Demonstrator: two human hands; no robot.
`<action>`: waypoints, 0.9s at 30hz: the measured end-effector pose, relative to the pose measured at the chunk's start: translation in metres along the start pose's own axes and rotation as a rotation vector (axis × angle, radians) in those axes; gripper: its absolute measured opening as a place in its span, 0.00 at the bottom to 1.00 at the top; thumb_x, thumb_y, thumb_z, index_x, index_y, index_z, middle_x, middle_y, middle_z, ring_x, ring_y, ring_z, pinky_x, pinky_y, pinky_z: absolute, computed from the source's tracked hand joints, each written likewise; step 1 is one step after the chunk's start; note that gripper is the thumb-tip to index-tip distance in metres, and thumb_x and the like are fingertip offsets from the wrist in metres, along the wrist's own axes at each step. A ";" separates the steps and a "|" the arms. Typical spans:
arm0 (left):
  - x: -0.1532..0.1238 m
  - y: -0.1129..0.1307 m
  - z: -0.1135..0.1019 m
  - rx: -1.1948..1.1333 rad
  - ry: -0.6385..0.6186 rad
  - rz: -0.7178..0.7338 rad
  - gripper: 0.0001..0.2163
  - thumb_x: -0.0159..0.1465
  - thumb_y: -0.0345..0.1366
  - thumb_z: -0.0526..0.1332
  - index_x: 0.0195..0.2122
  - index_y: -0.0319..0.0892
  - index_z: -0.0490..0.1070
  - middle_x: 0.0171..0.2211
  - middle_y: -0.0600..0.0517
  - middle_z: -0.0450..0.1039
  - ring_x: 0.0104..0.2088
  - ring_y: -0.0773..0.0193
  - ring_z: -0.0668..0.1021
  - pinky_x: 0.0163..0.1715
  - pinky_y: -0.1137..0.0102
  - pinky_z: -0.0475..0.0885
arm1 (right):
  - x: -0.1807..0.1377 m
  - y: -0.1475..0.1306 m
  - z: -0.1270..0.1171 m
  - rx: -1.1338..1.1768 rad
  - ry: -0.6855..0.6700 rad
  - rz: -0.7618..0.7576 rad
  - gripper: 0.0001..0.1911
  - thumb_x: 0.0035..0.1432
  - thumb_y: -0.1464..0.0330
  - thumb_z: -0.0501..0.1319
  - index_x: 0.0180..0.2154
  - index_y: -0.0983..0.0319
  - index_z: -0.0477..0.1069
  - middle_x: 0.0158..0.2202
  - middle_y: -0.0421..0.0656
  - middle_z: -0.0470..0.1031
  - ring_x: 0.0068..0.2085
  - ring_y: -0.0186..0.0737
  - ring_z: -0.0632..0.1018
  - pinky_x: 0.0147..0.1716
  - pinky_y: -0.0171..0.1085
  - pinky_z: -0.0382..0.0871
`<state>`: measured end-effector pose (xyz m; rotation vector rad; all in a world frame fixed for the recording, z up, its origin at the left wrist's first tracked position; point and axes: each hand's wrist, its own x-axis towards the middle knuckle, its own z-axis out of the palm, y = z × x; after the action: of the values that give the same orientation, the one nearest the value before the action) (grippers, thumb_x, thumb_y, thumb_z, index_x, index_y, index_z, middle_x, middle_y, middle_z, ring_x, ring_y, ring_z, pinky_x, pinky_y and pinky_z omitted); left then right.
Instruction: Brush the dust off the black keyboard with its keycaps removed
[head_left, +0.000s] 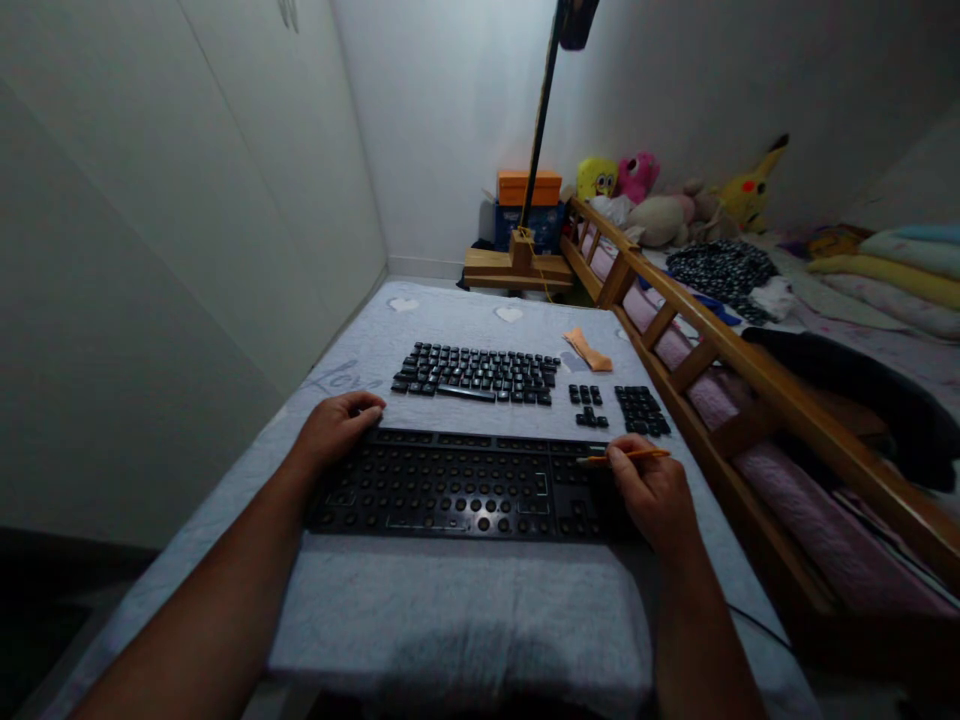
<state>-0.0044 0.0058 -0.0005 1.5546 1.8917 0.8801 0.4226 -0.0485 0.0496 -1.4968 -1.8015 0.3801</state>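
A black keyboard (457, 490) with its keycaps off lies across the bed-like, cloth-covered surface, its switch posts bare. At its upper left corner, my left hand (342, 425) grips the edge, thumb on top and fingers partly hidden. My right hand (652, 485) is closed around a thin orange stick (637, 455), a slim brush or pencil by its look. The stick's left tip is over the upper right part of the keyboard. Beyond, the removed keycaps (480, 372) lie in keyboard order, with smaller groups of keycaps (642, 410) to the right.
A crumpled orange cloth strip (588, 350) lies behind the keycaps. A wooden bed rail (697, 330) runs along the right, with soft toys (660, 215) and bedding beyond. A lamp pole (541, 120) on a wooden base stands at the back. A white cabinet wall (187, 250) borders the left.
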 end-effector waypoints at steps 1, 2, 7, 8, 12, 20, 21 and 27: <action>0.000 -0.001 0.000 -0.006 0.004 -0.003 0.21 0.51 0.53 0.62 0.38 0.43 0.80 0.35 0.49 0.82 0.36 0.54 0.80 0.38 0.67 0.72 | 0.000 0.000 0.000 0.015 0.010 0.006 0.13 0.64 0.61 0.55 0.31 0.59 0.71 0.23 0.38 0.71 0.26 0.39 0.73 0.28 0.36 0.63; 0.000 -0.001 0.001 -0.009 0.005 -0.004 0.21 0.52 0.53 0.62 0.38 0.43 0.79 0.35 0.49 0.82 0.37 0.54 0.80 0.38 0.66 0.72 | 0.000 0.000 0.000 0.039 0.024 0.017 0.12 0.64 0.61 0.55 0.32 0.59 0.72 0.24 0.38 0.71 0.26 0.39 0.73 0.28 0.36 0.64; 0.003 -0.005 0.001 0.007 0.002 0.010 0.21 0.52 0.53 0.62 0.37 0.43 0.79 0.35 0.50 0.82 0.37 0.54 0.80 0.38 0.66 0.72 | -0.003 0.006 0.001 0.168 0.066 0.063 0.09 0.62 0.62 0.56 0.35 0.59 0.71 0.23 0.37 0.69 0.26 0.39 0.71 0.27 0.36 0.63; 0.003 -0.005 0.001 0.010 0.003 0.008 0.20 0.52 0.53 0.62 0.37 0.43 0.79 0.34 0.50 0.82 0.37 0.54 0.80 0.39 0.66 0.72 | -0.004 0.007 0.001 0.183 0.058 0.068 0.09 0.62 0.62 0.55 0.34 0.59 0.70 0.23 0.37 0.68 0.25 0.39 0.71 0.26 0.36 0.62; 0.004 -0.005 0.000 0.016 0.001 0.005 0.20 0.52 0.52 0.62 0.37 0.43 0.79 0.35 0.50 0.81 0.36 0.54 0.80 0.39 0.66 0.72 | -0.003 0.006 0.000 0.153 0.023 0.048 0.07 0.59 0.65 0.53 0.30 0.58 0.66 0.22 0.37 0.66 0.25 0.39 0.69 0.26 0.36 0.60; 0.001 0.001 0.000 0.029 0.008 0.000 0.20 0.52 0.52 0.61 0.38 0.43 0.79 0.35 0.49 0.82 0.37 0.53 0.80 0.40 0.65 0.72 | -0.001 -0.006 0.000 0.001 -0.040 -0.026 0.08 0.57 0.67 0.51 0.26 0.58 0.63 0.20 0.36 0.63 0.24 0.39 0.68 0.27 0.37 0.58; 0.000 0.001 0.000 0.031 0.007 0.000 0.21 0.52 0.52 0.61 0.38 0.43 0.80 0.35 0.49 0.82 0.37 0.53 0.80 0.40 0.65 0.72 | -0.001 -0.007 0.002 0.007 -0.051 -0.030 0.08 0.58 0.67 0.51 0.26 0.58 0.63 0.20 0.36 0.63 0.24 0.39 0.68 0.27 0.37 0.58; 0.001 0.000 0.000 0.031 0.007 -0.002 0.21 0.52 0.52 0.61 0.38 0.43 0.80 0.35 0.50 0.82 0.37 0.54 0.80 0.40 0.66 0.72 | -0.003 -0.005 0.009 0.128 -0.122 -0.011 0.08 0.59 0.67 0.51 0.29 0.58 0.64 0.23 0.37 0.64 0.26 0.38 0.69 0.27 0.36 0.59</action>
<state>-0.0049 0.0071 -0.0007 1.5699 1.9202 0.8604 0.4130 -0.0508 0.0451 -1.4008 -1.8424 0.5817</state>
